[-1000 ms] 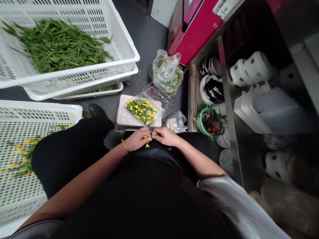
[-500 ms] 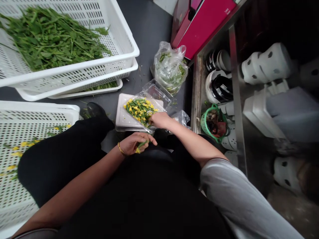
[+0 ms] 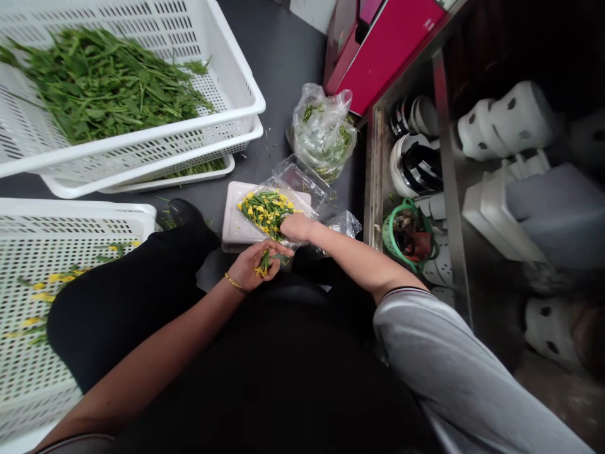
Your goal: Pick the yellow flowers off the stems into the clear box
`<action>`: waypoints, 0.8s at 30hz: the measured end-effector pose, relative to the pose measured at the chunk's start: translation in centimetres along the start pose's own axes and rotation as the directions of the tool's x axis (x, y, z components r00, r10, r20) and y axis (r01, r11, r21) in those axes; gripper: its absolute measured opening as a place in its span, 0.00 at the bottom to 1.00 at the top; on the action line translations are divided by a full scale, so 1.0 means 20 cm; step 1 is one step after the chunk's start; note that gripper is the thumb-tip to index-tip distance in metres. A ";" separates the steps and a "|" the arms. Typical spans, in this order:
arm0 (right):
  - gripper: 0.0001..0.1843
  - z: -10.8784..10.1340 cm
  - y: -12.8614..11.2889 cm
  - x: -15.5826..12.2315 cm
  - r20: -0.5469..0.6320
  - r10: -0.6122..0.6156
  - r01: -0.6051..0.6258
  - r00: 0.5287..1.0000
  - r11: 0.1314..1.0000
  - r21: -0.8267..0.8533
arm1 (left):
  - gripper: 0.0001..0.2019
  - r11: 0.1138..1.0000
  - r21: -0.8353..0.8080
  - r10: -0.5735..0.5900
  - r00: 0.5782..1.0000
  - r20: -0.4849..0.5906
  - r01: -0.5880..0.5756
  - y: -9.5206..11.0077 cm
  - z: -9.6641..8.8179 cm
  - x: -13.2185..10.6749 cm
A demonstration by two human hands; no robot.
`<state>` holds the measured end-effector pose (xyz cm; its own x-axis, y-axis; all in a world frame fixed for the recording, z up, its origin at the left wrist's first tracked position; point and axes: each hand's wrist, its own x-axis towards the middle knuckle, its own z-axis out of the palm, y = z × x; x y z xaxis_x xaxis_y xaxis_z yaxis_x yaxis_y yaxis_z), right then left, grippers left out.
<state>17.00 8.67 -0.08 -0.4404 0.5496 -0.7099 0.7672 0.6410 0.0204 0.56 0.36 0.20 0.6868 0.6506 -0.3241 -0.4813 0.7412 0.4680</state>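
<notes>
Left hand [image 3: 259, 261]: grip partly curled, forefinger extended, a small bunch of yellow-flowered stems [image 3: 263, 262] retained at the palm. Right hand [image 3: 297, 227]: fingers lowered to the cut flowering greens [image 3: 265, 210] in a clear container [image 3: 301, 203]; whether its grip is closed on any cannot be told. The container lies askew on a pale box [image 3: 233, 221]. Beyond, on the floor: a plastic bag [image 3: 324, 135] of greens. Upper left: stacked white crates [image 3: 142, 136], the top one holding leafy greens [image 3: 108, 88].

The person's left hand [image 3: 258, 265] holds a few yellow-flowered sprigs [image 3: 263, 263]. The right hand [image 3: 297, 227] reaches among flowering stems [image 3: 265, 211] in a clear tray [image 3: 306, 208] on a pale box [image 3: 232, 224]. Farther off, leafy greens [image 3: 113, 88] lie in a white crate [image 3: 239, 69] stacked on another.
</notes>
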 end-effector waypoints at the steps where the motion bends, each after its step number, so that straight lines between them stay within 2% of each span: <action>1: 0.13 -0.01 0.03 -0.03 -0.065 0.051 -0.048 0.997 0.998 0.045 | 0.14 0.998 0.055 0.031 0.999 -0.045 -0.028 -0.01 0.00 0.00; 3: 0.12 -0.02 0.09 -0.12 -0.215 0.175 -0.127 0.961 0.967 0.220 | 0.12 0.982 0.178 0.095 0.987 -0.133 -0.071 -0.02 -0.01 0.00; 5: 0.11 0.00 0.10 -0.22 -0.311 0.278 -0.097 0.909 0.867 0.489 | 0.12 0.953 0.289 0.149 0.969 -0.199 -0.087 -0.03 -0.01 0.01; 6: 0.10 0.02 0.09 -0.27 -0.322 0.314 -0.039 0.893 0.768 0.640 | 0.12 0.938 0.335 0.168 0.961 -0.221 -0.087 -0.03 -0.01 0.01; 8: 0.11 0.08 0.01 -0.36 -0.271 0.333 0.094 0.903 0.463 0.882 | 0.15 0.907 0.416 0.174 0.957 -0.233 -0.064 -0.04 0.00 0.00; 10: 0.12 0.16 -0.12 -0.42 -0.177 0.318 0.145 0.932 0.122 0.982 | 0.17 0.862 0.507 0.138 0.970 -0.201 -0.017 -0.05 0.01 -0.01; 11: 0.13 0.20 -0.20 -0.44 -0.143 0.329 0.153 0.933 -0.004 0.988 | 0.17 0.828 0.561 0.117 0.977 -0.176 0.002 -0.05 0.02 -0.01; 12: 0.14 0.24 -0.27 -0.45 -0.115 0.353 0.160 0.929 -0.102 0.982 | 0.17 0.788 0.615 0.105 0.983 -0.150 0.010 -0.06 0.03 -0.02; 14: 0.17 0.29 -0.37 -0.46 -0.071 0.408 0.169 0.910 -0.211 0.963 | 0.16 0.709 0.705 0.116 0.989 -0.094 -0.016 -0.07 0.03 -0.03; 15: 0.18 0.30 -0.41 -0.47 -0.057 0.423 0.164 0.904 -0.221 0.961 | 0.15 0.677 0.735 0.126 0.990 -0.066 -0.037 -0.07 0.04 -0.04; 16: 0.18 0.30 -0.43 -0.48 -0.060 0.430 0.156 0.901 -0.192 0.969 | 0.14 0.652 0.756 0.127 0.991 -0.039 -0.054 -0.07 0.04 -0.04; 17: 0.17 0.29 -0.43 -0.50 -0.085 0.438 0.150 0.895 -0.114 0.982 | 0.13 0.635 0.770 0.117 0.993 -0.018 -0.061 -0.07 0.04 -0.04; 19: 0.16 0.26 -0.41 -0.54 -0.208 0.462 0.147 0.862 0.165 0.975 | 0.12 0.603 0.796 0.072 0.997 -0.001 -0.043 -0.06 0.04 -0.05; 21: 0.13 0.21 -0.38 -0.59 -0.364 0.439 0.138 0.822 0.465 0.874 | 0.10 0.546 0.837 0.052 0.999 0.004 -0.032 -0.04 0.04 -0.06; 22: 0.12 0.19 -0.36 -0.61 -0.416 0.394 0.141 0.819 0.565 0.813 | 0.10 0.499 0.865 0.068 0.997 0.027 -0.058 -0.03 0.04 -0.06; 23: 0.11 0.17 -0.35 -0.63 -0.440 0.332 0.159 0.834 0.619 0.769 | 0.08 0.441 0.891 0.093 0.993 0.073 -0.107 -0.02 0.04 -0.06; 24: 0.11 0.16 -0.34 -0.63 -0.433 0.262 0.190 0.862 0.626 0.756 | 0.07 0.381 0.908 0.110 0.984 0.143 -0.174 -0.01 0.04 -0.07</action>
<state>18.80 -4.26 6.55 -0.3811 0.8739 -0.3018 0.7493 0.1007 -0.6545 0.19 -0.77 1.24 0.7003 0.6979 -0.1500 0.1917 0.0186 0.9813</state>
